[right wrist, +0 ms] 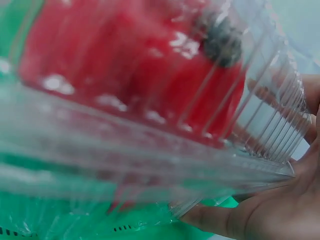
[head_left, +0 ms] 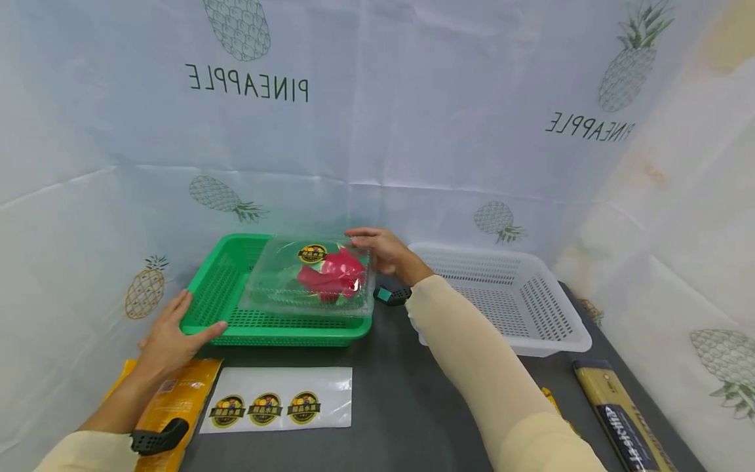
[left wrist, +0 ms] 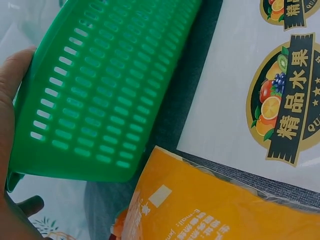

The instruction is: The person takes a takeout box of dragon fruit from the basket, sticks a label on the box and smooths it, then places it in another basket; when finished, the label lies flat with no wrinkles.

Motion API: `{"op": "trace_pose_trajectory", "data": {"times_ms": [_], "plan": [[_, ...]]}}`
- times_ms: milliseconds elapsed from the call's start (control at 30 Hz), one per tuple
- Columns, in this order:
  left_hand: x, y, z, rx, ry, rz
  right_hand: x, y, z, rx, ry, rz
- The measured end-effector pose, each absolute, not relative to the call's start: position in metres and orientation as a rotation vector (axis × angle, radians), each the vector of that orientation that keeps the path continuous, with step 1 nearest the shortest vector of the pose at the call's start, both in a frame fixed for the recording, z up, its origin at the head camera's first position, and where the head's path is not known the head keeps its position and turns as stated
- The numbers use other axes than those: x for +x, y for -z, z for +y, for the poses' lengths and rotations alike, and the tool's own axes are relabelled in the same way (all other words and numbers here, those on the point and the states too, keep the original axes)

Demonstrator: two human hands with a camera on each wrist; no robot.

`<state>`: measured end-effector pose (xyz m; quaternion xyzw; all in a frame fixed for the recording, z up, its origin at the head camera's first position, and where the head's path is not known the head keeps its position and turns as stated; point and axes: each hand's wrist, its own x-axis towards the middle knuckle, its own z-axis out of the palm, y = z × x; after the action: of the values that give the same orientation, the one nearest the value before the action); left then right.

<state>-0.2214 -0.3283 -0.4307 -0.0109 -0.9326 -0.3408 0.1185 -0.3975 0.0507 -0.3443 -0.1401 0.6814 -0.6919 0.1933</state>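
Note:
My right hand (head_left: pixel 386 252) grips the right end of a clear plastic clamshell box (head_left: pixel 277 298). A red dragon fruit (head_left: pixel 339 269) lies inside, and a round black-and-gold sticker (head_left: pixel 312 254) is on the lid. The box sits tilted in or over the green basket (head_left: pixel 277 337); its contact with the basket floor is hidden. Spread at the basket's near left corner, my left hand (head_left: pixel 171 337) touches the rim with straight fingers and an extended thumb. The right wrist view shows the thumb (right wrist: pixel 210 220) under the box's edge and fingers at its ribbed end wall.
Right of the green basket stands a white basket (head_left: pixel 542 321). In front lie a white sheet (head_left: pixel 277 380) with three round stickers and an orange-yellow packet (head_left: pixel 197 380), partly beneath my left forearm. A long gold box (head_left: pixel 619 406) lies at the right edge. Pineapple-printed cloth (head_left: pixel 377 131) hangs behind.

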Motion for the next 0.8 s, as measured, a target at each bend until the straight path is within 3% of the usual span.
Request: {"op": "trace_pose_trajectory", "data": {"times_ms": [800], "plan": [[-0.223, 0.428, -0.324, 0.014, 1.005, -2.737, -0.403, 0.380, -0.001, -0.272, 1.797, 1.997]]}}
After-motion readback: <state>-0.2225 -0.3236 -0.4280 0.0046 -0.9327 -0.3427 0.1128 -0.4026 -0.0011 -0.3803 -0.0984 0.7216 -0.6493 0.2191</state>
